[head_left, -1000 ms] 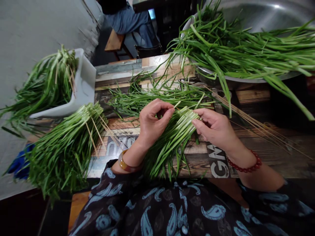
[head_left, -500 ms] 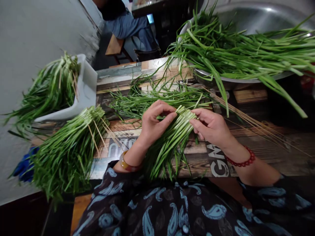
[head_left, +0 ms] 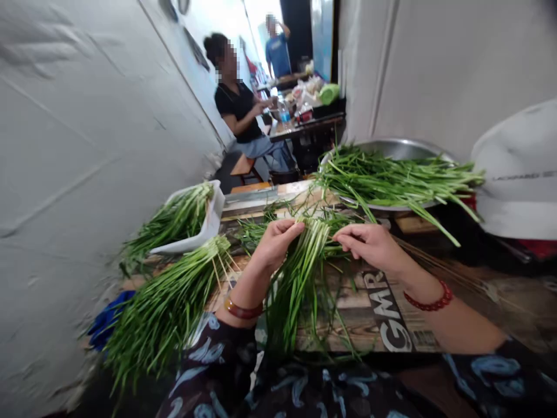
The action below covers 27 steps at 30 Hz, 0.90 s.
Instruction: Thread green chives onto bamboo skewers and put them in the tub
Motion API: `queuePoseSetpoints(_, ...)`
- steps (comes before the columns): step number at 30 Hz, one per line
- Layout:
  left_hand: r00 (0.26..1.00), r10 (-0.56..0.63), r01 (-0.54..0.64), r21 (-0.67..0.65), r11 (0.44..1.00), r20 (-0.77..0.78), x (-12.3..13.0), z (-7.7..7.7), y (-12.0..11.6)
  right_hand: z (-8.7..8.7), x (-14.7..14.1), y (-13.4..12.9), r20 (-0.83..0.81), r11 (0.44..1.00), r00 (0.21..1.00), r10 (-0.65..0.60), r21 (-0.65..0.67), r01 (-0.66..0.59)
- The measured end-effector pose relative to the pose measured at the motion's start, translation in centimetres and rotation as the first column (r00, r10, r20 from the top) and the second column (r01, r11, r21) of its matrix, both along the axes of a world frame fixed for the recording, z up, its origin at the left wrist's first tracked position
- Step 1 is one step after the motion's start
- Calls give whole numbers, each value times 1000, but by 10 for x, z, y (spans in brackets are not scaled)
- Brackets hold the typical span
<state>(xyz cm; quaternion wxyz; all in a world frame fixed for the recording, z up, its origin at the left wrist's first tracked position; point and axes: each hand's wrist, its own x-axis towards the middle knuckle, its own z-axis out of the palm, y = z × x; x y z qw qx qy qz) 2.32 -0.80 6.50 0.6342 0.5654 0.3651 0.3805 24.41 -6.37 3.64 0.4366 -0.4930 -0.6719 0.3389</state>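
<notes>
A bunch of garlic chives (head_left: 300, 273) hangs in front of me, its pale stem ends level at the top and its green leaves trailing toward the table's near edge. My left hand (head_left: 278, 241) is closed on the left side of the stem ends. Just right of the stems, my right hand (head_left: 365, 241) is closed in a pinch; anything between its fingertips is too small to make out. To my left lies a second chive bunch (head_left: 174, 302) with thin wooden skewers (head_left: 221, 270) run through its stems. Loose chives (head_left: 256, 229) lie behind my hands.
A white plastic tub (head_left: 213, 223) holding skewered chives stands at the left. At the back right is a metal basin (head_left: 404, 150) heaped with chives (head_left: 391, 177). Loose skewers (head_left: 439, 264) lie on the right. A blue cloth-like thing (head_left: 108, 316) sits far left. Two people are in the background.
My view has tilted up, bringing the background people into sight. My right hand has drawn slightly away from the stems, while my left still grips the bunch.
</notes>
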Motion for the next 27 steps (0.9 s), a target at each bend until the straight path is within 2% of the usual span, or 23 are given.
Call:
queuePoseSetpoints(3, 989, -46, 57, -75, 996, 142, -8, 18, -5, 33, -7, 4, 179, 962, 983, -44, 272, -6)
queuePoseSetpoints(5, 973, -86, 106, -85, 991, 216, -13, 29, -11, 52, -13, 7, 276, 923, 960, -37, 377, -72)
queuePoseSetpoints(8, 958, -90, 110, -60, 992, 272, -19, 41, -19, 74, -22, 7, 366, 896, 930, 32, 403, -189)
queuePoseSetpoints(11, 951, -67, 83, -40, 996, 303, -25, 49, -22, 92, -32, 4, 413, 883, 911, 12, 423, -203)
queuePoseSetpoints(14, 935, -66, 72, -5, 997, 347, -31, 54, -21, 104, -44, 0, 449, 854, 890, -78, 491, -173)
queuePoseSetpoints(18, 922, -106, 113, 4, 994, 372, -37, 54, -21, 109, -55, -1, 479, 813, 867, -140, 555, -175)
queuePoseSetpoints(27, 903, -160, 165, 21, 986, 398, -61, 49, -30, 130, -66, 1, 594, 807, 799, -98, 517, -285)
